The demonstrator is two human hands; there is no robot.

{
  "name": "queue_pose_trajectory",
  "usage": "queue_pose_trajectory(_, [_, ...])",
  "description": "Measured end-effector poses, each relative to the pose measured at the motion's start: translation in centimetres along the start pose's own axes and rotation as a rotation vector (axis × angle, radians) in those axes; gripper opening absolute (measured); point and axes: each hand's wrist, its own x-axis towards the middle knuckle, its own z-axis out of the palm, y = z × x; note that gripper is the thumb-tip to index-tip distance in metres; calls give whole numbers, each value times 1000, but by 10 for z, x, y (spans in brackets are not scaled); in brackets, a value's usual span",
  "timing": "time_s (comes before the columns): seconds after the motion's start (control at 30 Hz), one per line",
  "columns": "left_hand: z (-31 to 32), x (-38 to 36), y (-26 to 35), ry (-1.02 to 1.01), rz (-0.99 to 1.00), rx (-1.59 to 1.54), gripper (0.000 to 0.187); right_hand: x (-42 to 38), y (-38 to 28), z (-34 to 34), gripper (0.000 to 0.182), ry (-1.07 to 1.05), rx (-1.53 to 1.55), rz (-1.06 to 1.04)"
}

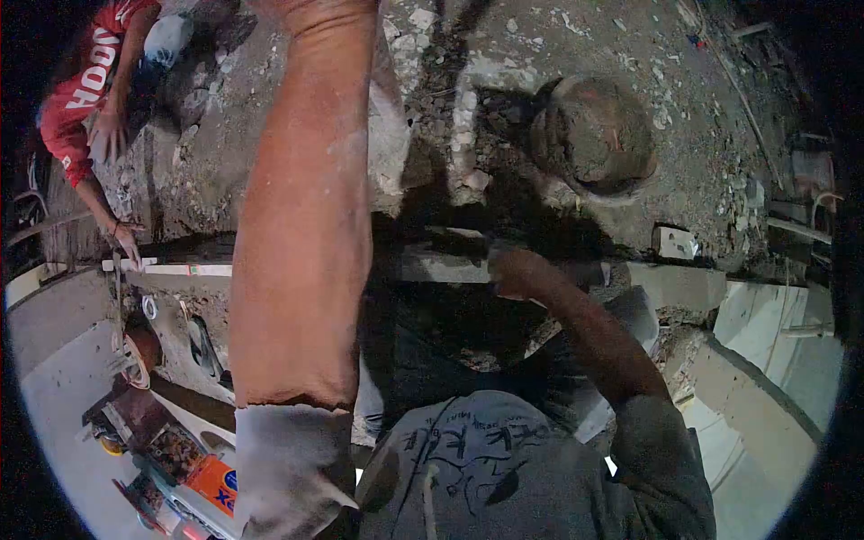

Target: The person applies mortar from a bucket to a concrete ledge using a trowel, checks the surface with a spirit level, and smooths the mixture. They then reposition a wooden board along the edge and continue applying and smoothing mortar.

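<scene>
My left forearm rises large and close through the left-centre, and its hand lies beyond the top edge. My right hand [519, 274] is closed around the edge of a long pale bar [441, 268] that runs across the middle. Its fingers are in shadow. The part of the bar behind my left forearm is hidden. Beyond my right hand is a round tub [641, 171] filled with grey, wet-looking material.
At the upper left, a co-worker in a red sleeve [67, 135] has one hand [128, 245] at the bar's left end. Rubble [540, 31] covers the ground ahead. A white box-like piece [675, 243] lies right. Tools and an orange package [213, 483] sit lower left.
</scene>
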Motion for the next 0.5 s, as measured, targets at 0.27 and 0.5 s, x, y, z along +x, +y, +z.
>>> queue_pose_trajectory(0.27, [0, -1, -4, 7, 38, 76, 47, -16, 13, -7, 54, 91, -12, -199])
queue_pose_trajectory(0.5, [2, -3, -5, -27, -20, 20, 55, -26, 22, -10, 64, 17, 145, -100])
